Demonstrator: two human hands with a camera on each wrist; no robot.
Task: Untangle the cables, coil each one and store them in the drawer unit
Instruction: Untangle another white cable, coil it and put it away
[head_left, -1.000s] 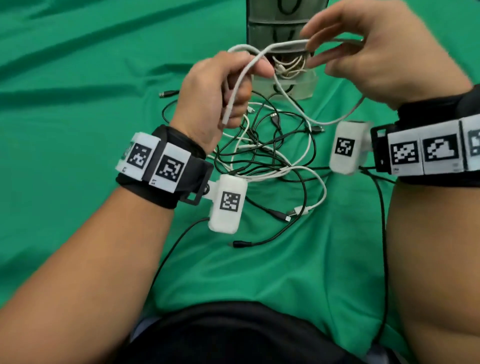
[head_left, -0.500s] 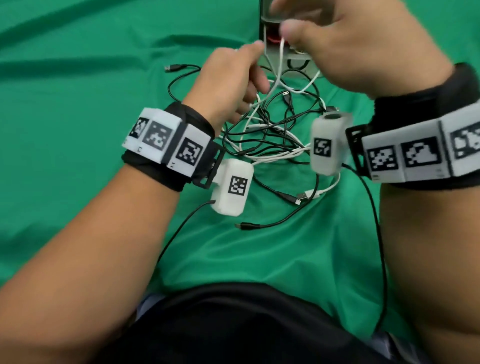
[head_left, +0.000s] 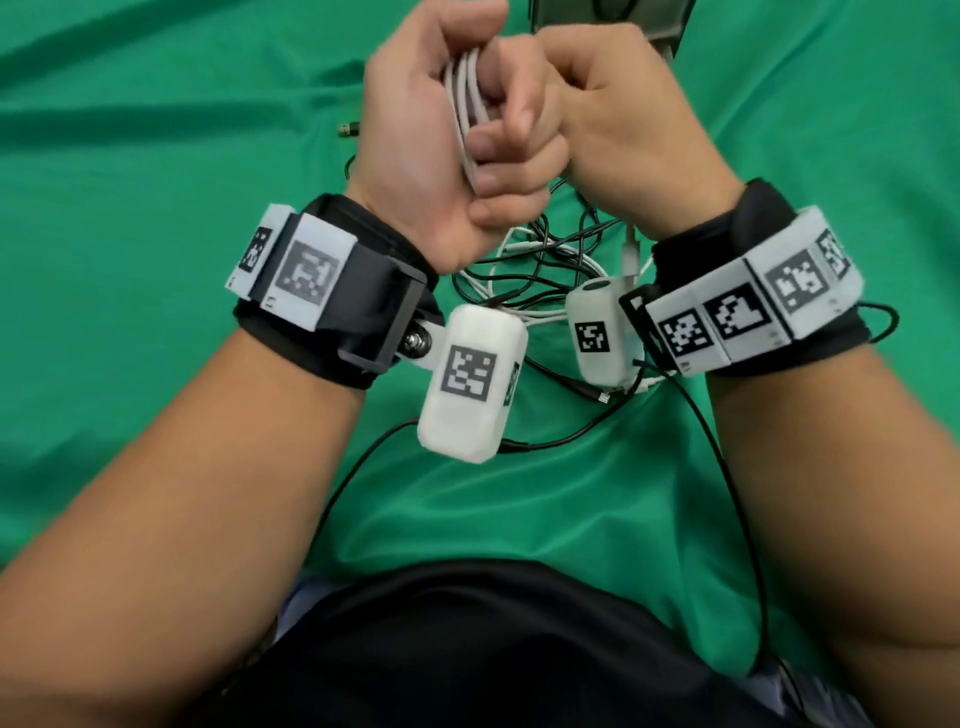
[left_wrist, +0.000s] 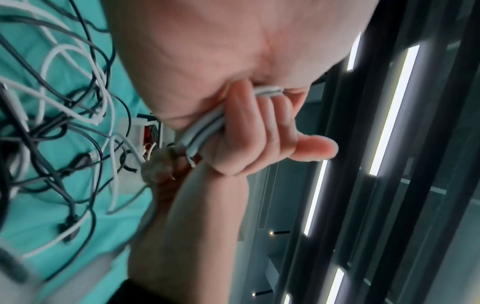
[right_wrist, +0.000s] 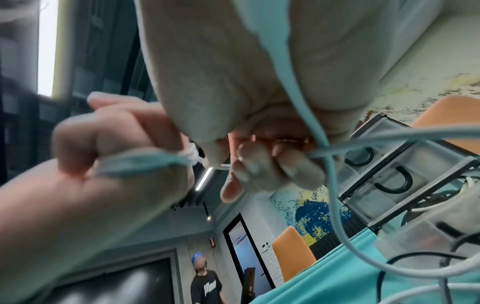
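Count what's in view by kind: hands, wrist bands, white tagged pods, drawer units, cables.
Hands: 2, left hand, right hand
Wrist bands: 2
White tagged pods: 2
Drawer unit: 1
White cable bundle, held in both hands: 1
Cables in the tangle: too knotted to count
Total: 8, tangle aside

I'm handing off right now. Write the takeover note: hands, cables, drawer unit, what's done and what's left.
Left hand: grips a bundle of white cable loops, raised over the cloth.
Right hand: fingers curled round the same cable's free run, close against the left.
Tangle of black and white cables: on the green cloth under both hands.
Drawer unit: just beyond the hands; lowest drawer is open and holds cable.
Done: white cable mostly coiled.
Left: finish the coil, store it, then untangle the rest.
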